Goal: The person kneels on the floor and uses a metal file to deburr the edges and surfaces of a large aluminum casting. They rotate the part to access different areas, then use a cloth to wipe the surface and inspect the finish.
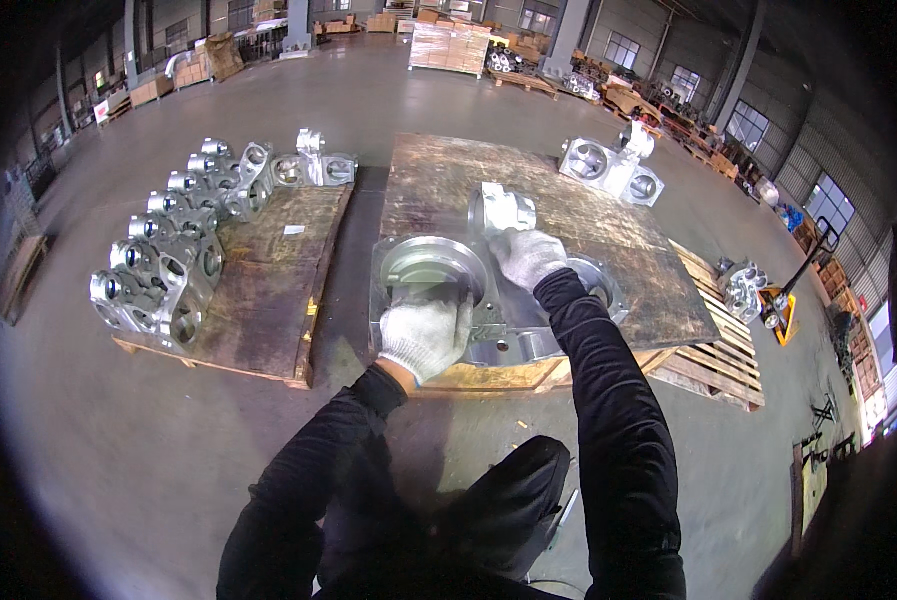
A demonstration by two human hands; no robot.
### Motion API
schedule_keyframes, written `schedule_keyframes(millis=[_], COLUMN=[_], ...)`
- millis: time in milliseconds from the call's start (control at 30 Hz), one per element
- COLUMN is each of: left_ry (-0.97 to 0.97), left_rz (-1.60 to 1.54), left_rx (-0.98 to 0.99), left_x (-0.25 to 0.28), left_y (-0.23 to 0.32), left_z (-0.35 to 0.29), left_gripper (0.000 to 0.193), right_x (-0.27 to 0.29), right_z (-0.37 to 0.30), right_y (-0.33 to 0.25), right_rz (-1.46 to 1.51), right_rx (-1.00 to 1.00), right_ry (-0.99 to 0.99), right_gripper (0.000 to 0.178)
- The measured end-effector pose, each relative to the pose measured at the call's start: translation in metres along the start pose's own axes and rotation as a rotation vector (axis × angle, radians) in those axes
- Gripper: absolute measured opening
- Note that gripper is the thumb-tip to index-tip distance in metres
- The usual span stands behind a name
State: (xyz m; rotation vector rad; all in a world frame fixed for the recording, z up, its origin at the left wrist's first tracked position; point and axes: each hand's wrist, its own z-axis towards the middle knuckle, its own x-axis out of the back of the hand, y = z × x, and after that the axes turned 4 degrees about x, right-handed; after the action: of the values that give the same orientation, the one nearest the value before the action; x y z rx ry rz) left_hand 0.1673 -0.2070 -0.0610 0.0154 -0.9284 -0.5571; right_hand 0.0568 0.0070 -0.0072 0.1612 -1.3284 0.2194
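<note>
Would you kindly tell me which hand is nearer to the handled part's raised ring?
Right. The right hand is at the near side of the raised ring, apparently touching it; the left hand is farther off, at the near side of the large opening.

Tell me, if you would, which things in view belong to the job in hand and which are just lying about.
In the job:
large casting, at both the left hand and the right hand
right pallet, under it

Apparently just lying about:
far-corner casting
left castings
left pallet
pallet jack
wrapped stack
</note>
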Motion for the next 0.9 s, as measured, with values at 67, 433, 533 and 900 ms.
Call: schedule_keyframes(millis=[67, 433, 533, 900], left_ry=[0.059, 0.173, 0.192, 0.218], left_rz=[0.024, -0.038, -0.043, 0.029], left_rx=[-0.037, -0.113, -0.136, -0.186], left_x=[-0.004, -0.018, -0.020, -0.030], left_y=[-0.002, -0.013, -0.015, -0.018], left_z=[0.000, 0.002, 0.004, 0.009], left_gripper=[0.038, 0.024, 0.024, 0.025], right_x=[-0.002, 0.008, 0.000, -0.006], right_z=[0.005, 0.021, 0.022, 0.015], right_y=[-0.001, -0.003, 0.002, 0.024], right_rz=[-0.054, -0.152, -0.176, -0.242], right_rx=[0.043, 0.073, 0.134, 0.407], right_ry=[-0.009, -0.123, -0.047, 0.001], right_gripper=[0.045, 0.041, 0.035, 0.031])
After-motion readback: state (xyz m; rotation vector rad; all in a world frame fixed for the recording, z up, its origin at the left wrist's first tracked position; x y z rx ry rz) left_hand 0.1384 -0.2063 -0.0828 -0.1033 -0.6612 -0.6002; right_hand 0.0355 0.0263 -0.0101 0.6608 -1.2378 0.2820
